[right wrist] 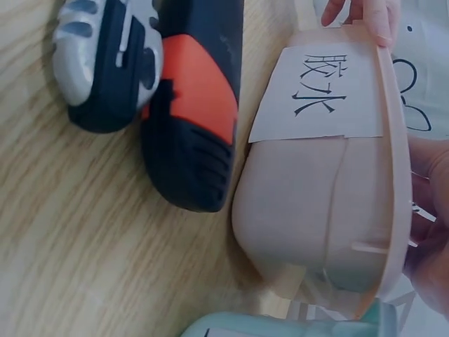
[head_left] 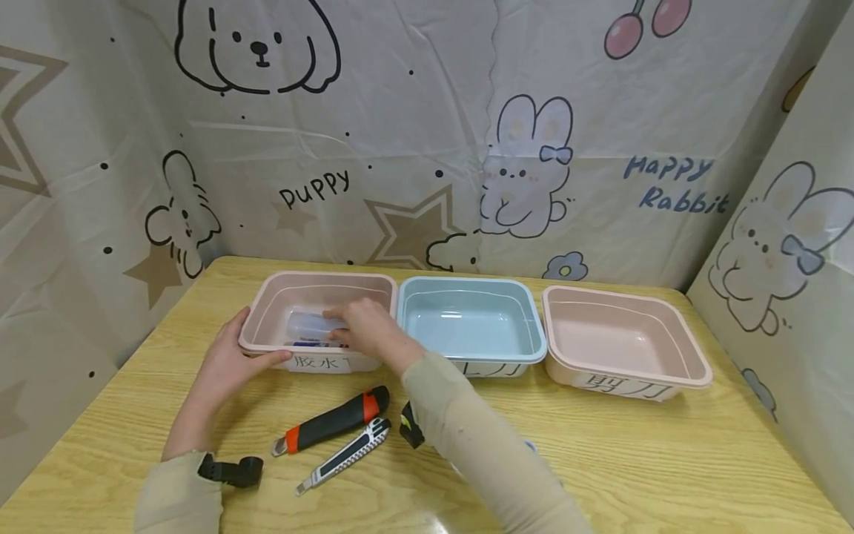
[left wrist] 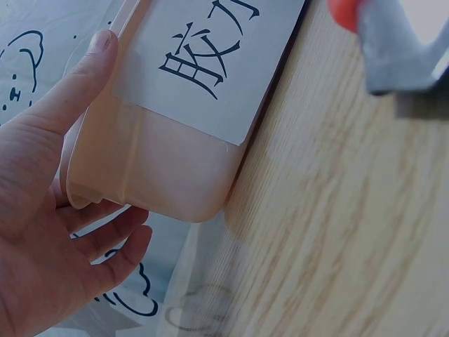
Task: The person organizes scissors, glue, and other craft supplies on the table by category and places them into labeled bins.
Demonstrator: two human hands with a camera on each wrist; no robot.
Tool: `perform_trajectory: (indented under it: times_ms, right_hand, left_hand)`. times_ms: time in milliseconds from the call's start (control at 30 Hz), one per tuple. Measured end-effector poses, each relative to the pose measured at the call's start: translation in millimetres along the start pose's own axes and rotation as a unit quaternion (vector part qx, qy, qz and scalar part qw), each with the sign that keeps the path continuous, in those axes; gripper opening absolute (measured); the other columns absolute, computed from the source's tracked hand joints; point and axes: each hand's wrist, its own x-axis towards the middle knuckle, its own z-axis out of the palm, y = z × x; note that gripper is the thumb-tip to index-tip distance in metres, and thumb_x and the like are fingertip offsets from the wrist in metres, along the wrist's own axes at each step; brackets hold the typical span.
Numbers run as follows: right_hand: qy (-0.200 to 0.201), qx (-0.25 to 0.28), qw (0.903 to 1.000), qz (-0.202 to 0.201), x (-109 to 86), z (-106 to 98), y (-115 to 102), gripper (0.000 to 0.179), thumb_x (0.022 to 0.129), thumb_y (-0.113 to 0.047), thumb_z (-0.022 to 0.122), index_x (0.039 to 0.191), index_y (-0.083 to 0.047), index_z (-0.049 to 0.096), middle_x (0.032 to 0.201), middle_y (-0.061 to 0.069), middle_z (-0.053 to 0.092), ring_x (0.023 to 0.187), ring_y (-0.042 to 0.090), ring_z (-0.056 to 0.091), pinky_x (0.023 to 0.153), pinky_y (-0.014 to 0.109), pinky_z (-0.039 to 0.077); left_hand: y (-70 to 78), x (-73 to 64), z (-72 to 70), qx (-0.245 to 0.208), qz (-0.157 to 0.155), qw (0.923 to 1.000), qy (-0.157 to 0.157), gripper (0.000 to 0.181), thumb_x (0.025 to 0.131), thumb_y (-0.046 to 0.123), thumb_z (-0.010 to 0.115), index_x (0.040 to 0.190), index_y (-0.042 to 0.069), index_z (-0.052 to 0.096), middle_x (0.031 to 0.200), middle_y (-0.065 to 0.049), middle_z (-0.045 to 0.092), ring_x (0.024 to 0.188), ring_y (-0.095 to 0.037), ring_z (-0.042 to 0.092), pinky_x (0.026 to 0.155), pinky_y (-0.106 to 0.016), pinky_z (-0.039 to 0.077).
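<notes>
My left hand (head_left: 227, 363) grips the left front corner of a pink plastic bin (head_left: 383, 285), its thumb over the front rim and its fingers round the side. The bin's front label (left wrist: 203, 63) reads 胶水. Reaching into this bin from the right, my right hand (head_left: 367, 326) has its thumb and index finger round the right end of a clear bottle (head_left: 303, 326) that lies on its side. A blue-marked item (head_left: 307, 343) lies just in front of the bottle, partly hidden by the rim.
A blue bin (head_left: 474, 326) and another pink bin (head_left: 620, 334), labelled 剪刀, stand to the right. On the table in front lie a black-and-orange utility knife (head_left: 333, 421) and a silver utility knife (head_left: 347, 454). My right sleeve (head_left: 494, 445) partly covers a blue-edged item (head_left: 531, 446).
</notes>
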Motion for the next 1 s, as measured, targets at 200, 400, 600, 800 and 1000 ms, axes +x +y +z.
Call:
perform_trajectory:
  times_ms: [200,400,600,800,1000]
  right_hand:
    - [-0.003,0.005,0.9999,0.011,1.4,6,1,0.038,0.085,-0.030,0.063,0.121,-0.019,0.060,0.115,-0.004,0.064,0.097,0.009,0.061,0.085,0.021,0.047]
    - [0.001,0.012,0.9996,0.025,3.9,10,1,0.035,0.084,-0.028,0.064,0.119,-0.020,0.062,0.114,-0.004,0.064,0.098,0.009,0.061,0.085,0.022,0.047]
    - [0.009,0.021,0.9993,0.030,2.9,10,2,0.031,0.086,-0.021,0.064,0.116,-0.018,0.064,0.114,-0.003,0.064,0.098,0.009,0.060,0.084,0.021,0.048]
    - [0.022,0.025,0.9993,0.017,-2.9,2,11,0.026,0.087,-0.019,0.062,0.113,-0.016,0.066,0.112,-0.003,0.065,0.100,0.010,0.060,0.087,0.022,0.047]
    - [0.025,0.067,0.9971,0.026,-12.0,-7,25,0.025,0.087,-0.017,0.061,0.111,-0.013,0.066,0.107,-0.001,0.066,0.094,0.010,0.060,0.084,0.022,0.048]
  left_hand:
    - [0.6,0.0,0.4,-0.002,-0.008,1.0000,-0.004,0.106,0.072,0.045,0.073,0.146,0.003,0.009,0.137,-0.031,0.029,0.116,-0.045,0.036,0.091,-0.062,0.032]
    - [0.2,0.3,-0.2,-0.004,-0.009,0.9999,-0.004,0.106,0.072,0.045,0.073,0.146,0.003,0.009,0.136,-0.031,0.030,0.115,-0.045,0.037,0.091,-0.062,0.032]
    - [-1.2,1.2,0.2,-0.004,-0.008,1.0000,-0.003,0.106,0.072,0.045,0.073,0.146,0.003,0.009,0.136,-0.030,0.030,0.116,-0.045,0.037,0.091,-0.062,0.032]
    - [-1.9,2.2,1.4,-0.008,-0.008,0.9999,-0.005,0.107,0.072,0.045,0.074,0.146,0.003,0.009,0.137,-0.031,0.029,0.116,-0.045,0.036,0.092,-0.062,0.031]
    - [-2.5,2.6,1.6,-0.012,-0.009,0.9999,-0.005,0.107,0.071,0.044,0.074,0.146,0.005,0.008,0.137,-0.030,0.030,0.117,-0.044,0.035,0.094,-0.063,0.030]
